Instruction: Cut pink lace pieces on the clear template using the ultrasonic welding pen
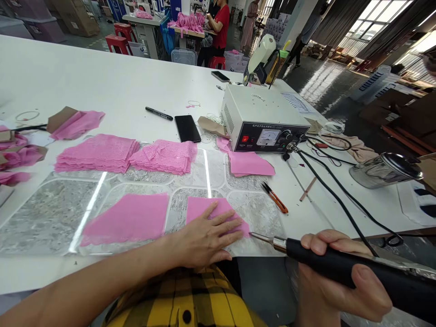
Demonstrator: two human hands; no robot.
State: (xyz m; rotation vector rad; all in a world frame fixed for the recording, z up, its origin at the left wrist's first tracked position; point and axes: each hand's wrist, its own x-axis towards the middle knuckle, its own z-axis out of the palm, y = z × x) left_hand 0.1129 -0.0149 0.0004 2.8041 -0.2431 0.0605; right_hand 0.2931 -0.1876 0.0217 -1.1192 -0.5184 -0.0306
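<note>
My left hand (207,234) lies flat with its fingers spread on a pink fabric piece (204,206), pressing it to the marbled mat (265,209). In my right hand (340,272) is a black-handled ultrasonic cutting pen (320,259); its metal tip meets the piece's lower right corner. Left of that, a second pink fabric panel (131,215) rests on the mat. Behind it sit a larger stack of pink lace pieces (97,154) and a smaller pink lace stack (165,156).
A control box (269,122) with black cables stands behind. Orange thread snips (275,197), a phone (187,128), a black marker (159,113) and a lidded glass jar (383,170) are on the white table (102,86). A person in a red shirt (221,27) sits at the back.
</note>
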